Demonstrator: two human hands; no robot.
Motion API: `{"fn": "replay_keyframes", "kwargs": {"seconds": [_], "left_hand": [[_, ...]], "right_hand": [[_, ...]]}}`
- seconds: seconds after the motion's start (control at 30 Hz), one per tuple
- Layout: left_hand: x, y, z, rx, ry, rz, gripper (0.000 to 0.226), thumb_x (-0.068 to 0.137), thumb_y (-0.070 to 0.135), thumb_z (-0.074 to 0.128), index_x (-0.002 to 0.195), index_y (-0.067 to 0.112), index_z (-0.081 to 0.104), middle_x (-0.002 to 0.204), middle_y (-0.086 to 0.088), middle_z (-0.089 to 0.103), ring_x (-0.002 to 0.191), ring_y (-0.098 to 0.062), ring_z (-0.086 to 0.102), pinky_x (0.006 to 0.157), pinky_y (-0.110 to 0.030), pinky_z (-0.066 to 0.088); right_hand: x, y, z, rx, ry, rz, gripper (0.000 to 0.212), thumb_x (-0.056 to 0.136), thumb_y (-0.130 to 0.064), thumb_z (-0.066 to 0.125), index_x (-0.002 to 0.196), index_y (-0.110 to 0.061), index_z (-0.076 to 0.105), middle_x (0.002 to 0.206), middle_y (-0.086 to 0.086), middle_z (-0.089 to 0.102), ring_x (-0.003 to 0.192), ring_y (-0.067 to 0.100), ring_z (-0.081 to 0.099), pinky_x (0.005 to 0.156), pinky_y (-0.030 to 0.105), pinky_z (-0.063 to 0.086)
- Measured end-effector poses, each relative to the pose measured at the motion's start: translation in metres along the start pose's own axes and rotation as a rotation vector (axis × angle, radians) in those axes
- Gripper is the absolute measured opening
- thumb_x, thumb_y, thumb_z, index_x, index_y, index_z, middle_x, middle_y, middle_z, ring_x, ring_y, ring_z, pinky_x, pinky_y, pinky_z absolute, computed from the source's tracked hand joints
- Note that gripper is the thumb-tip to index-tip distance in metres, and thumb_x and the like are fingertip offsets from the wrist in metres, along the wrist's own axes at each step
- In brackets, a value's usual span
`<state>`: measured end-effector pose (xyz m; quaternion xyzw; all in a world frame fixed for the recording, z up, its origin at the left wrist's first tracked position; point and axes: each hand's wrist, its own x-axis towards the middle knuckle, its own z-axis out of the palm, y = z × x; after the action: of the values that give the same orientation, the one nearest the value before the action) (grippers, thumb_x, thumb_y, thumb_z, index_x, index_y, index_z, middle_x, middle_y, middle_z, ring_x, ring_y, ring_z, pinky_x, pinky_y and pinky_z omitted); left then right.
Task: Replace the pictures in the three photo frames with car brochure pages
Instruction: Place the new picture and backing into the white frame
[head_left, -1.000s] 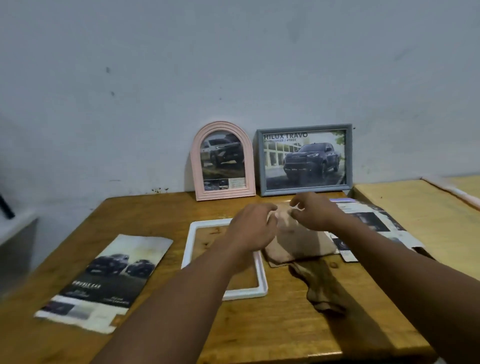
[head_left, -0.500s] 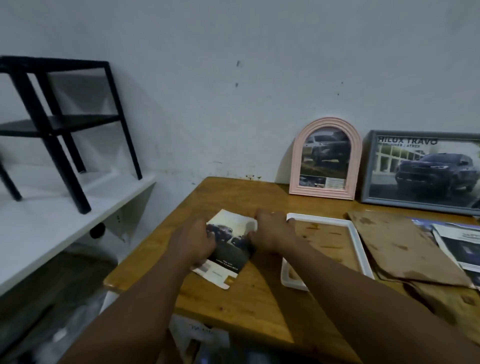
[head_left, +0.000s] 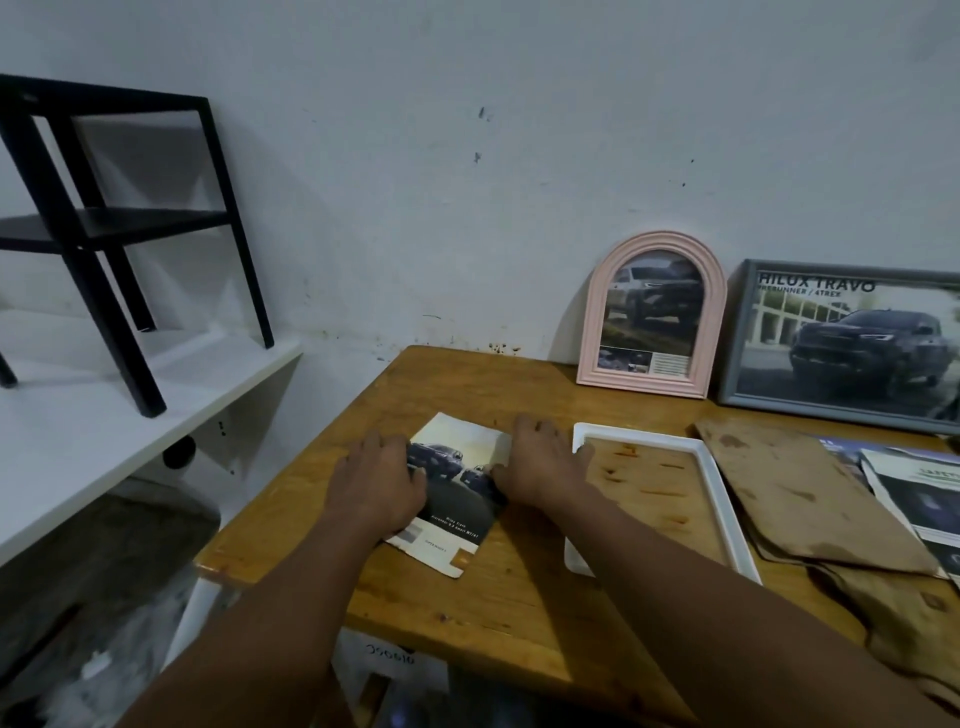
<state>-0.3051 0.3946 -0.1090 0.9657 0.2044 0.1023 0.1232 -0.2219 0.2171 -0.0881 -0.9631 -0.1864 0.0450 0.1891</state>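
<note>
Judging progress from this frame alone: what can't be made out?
Head view:
- Brochure page: sides covered by left hand and right hand.
- Grey frame: right end cut off by image edge.
- Pink frame: small print too small to read.
- Loose brochures: partly under the brown board, cut by the edge.

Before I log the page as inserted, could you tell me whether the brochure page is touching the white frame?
Apart. The head view shows bare table between the page and the white frame, below the right hand.
</note>
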Motion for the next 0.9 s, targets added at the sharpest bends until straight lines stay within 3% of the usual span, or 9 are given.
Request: {"fn": "replay_keyframes", "kwargs": {"seconds": [0.13,0.27,0.33,0.43,0.53,0.63,0.77,0.9], "left_hand": [[0.001,-0.002,0.000,-0.074,0.049,-0.025,0.044,0.094,0.038,0.065,0.133,0.022,0.054,0.131,-0.008,0.053,0.118,-0.025,0.052,0.096,-0.039,0.049],[0.004,0.005,-0.002,-0.270,0.152,-0.001,0.036,0.095,0.014,0.066,0.130,0.022,0.057,0.127,-0.005,0.055,0.097,-0.012,0.051,0.073,-0.021,0.043],[0.004,0.011,-0.005,-0.357,0.226,0.014,0.034,0.098,0.008,0.060,0.127,0.025,0.058,0.125,-0.004,0.052,0.096,-0.011,0.051,0.068,-0.018,0.041],[0.004,0.023,-0.013,-0.471,0.357,0.076,0.028,0.100,0.008,0.053,0.117,0.028,0.060,0.118,-0.002,0.050,0.099,-0.017,0.057,0.073,-0.023,0.046],[0.006,0.044,-0.022,-0.535,0.449,0.089,0.025,0.101,0.008,0.054,0.113,0.027,0.064,0.116,-0.001,0.051,0.103,-0.018,0.057,0.067,-0.009,0.036],[0.008,0.074,-0.031,-0.622,0.531,0.111,0.025,0.100,0.005,0.054,0.111,0.022,0.068,0.117,-0.004,0.055,0.107,-0.018,0.057,0.067,-0.004,0.039],[0.004,0.118,-0.051,-0.740,0.611,0.180,0.026,0.100,0.002,0.054,0.117,0.017,0.066,0.116,-0.006,0.060,0.101,-0.011,0.057,0.072,0.005,0.038],[0.004,0.152,-0.068,-0.862,0.613,0.197,0.029,0.099,0.002,0.056,0.123,0.017,0.063,0.115,-0.003,0.061,0.098,-0.009,0.057,0.070,0.005,0.039]], "right_hand": [[0.002,0.003,0.001,-0.039,0.020,-0.012,0.069,0.086,-0.046,0.069,0.143,-0.022,0.037,0.149,0.009,0.043,0.138,0.033,0.037,0.113,0.062,0.016],[0.002,0.004,0.000,0.035,0.048,-0.005,0.065,0.084,-0.042,0.072,0.138,-0.022,0.041,0.141,0.006,0.051,0.134,0.030,0.043,0.113,0.061,0.019],[0.001,0.007,0.000,0.098,0.065,-0.002,0.063,0.085,-0.043,0.070,0.137,-0.023,0.041,0.141,0.005,0.052,0.133,0.029,0.044,0.112,0.061,0.020],[-0.003,0.013,-0.007,0.227,0.126,0.018,0.057,0.087,-0.044,0.066,0.135,-0.026,0.041,0.136,0.004,0.054,0.126,0.028,0.048,0.106,0.054,0.027],[-0.002,0.021,-0.020,0.408,0.069,0.066,0.054,0.088,-0.047,0.067,0.132,-0.027,0.043,0.127,0.002,0.059,0.116,0.024,0.055,0.099,0.048,0.040],[-0.005,0.028,-0.037,0.639,-0.003,0.105,0.054,0.089,-0.047,0.067,0.133,-0.026,0.045,0.124,0.003,0.059,0.106,0.020,0.059,0.088,0.042,0.053],[-0.010,0.039,-0.061,0.809,-0.010,0.134,0.038,0.094,-0.051,0.057,0.120,-0.025,0.051,0.113,0.000,0.056,0.094,0.014,0.055,0.076,0.031,0.049],[-0.018,0.061,-0.080,1.050,-0.144,0.232,0.046,0.090,-0.056,0.060,0.121,-0.023,0.058,0.115,0.008,0.067,0.104,0.029,0.064,0.086,0.043,0.058]]}}
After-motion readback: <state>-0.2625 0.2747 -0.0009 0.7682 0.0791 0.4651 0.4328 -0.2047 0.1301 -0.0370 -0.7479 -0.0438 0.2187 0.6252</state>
